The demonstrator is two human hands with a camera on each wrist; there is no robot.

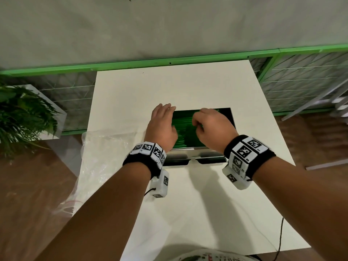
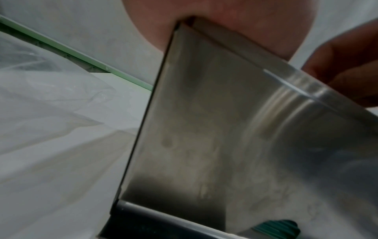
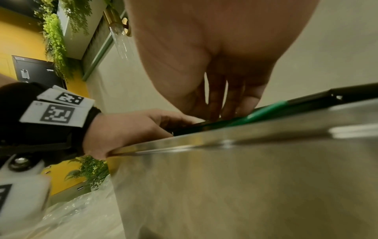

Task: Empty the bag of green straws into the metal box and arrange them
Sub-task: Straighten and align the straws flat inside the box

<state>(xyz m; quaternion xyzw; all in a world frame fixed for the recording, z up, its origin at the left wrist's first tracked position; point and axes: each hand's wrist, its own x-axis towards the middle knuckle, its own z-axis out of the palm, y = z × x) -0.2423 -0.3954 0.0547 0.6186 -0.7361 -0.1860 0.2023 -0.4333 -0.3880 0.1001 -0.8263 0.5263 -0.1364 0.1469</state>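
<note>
Hands (image 1: 180, 127) hide much of green straws (image 1: 181, 114) in metal box (image 1: 232, 117).

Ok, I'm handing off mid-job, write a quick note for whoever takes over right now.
Left hand: flat over the left end of the metal box, fingers straight on the green straws.
Right hand: fingers curled, working into the straws; whether it pinches any is unclear.
Done: straws lie in the box; the clear bag lies on the table left of the box, apparently empty.
Left: finish arranging the straws.
</note>
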